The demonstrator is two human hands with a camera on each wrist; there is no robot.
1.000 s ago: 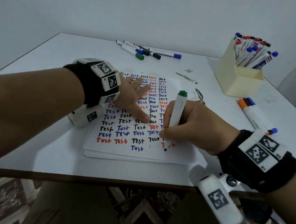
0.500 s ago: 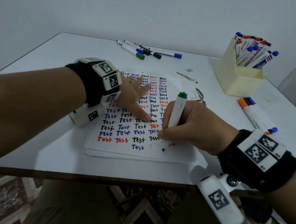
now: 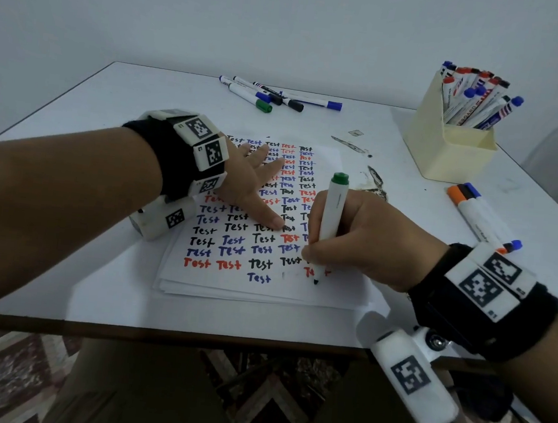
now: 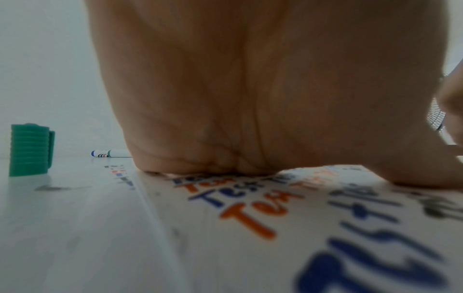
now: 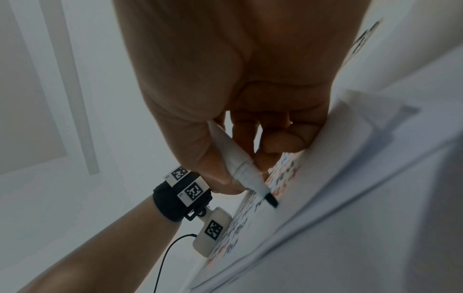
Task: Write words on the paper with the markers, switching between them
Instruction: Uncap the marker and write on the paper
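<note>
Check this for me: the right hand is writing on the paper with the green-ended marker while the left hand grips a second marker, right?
Not quite. The left hand holds no marker; the head view shows it lying flat, fingers spread, on the paper. The rest stands: the right hand grips the green-ended marker, tip at the sheet.

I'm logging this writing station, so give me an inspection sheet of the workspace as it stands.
Surface: white table, ink smudges near its far side.
Job's things: white paper stack covered in "Test" words; green-ended white marker, tip at the paper.
Clutter: loose markers; cream marker holder; green cap.
Grippers: right hand grips the marker; left hand presses flat on paper.
Cables: thin black wire at left wrist.
Surroundings: plain wall, patterned floor.
</note>
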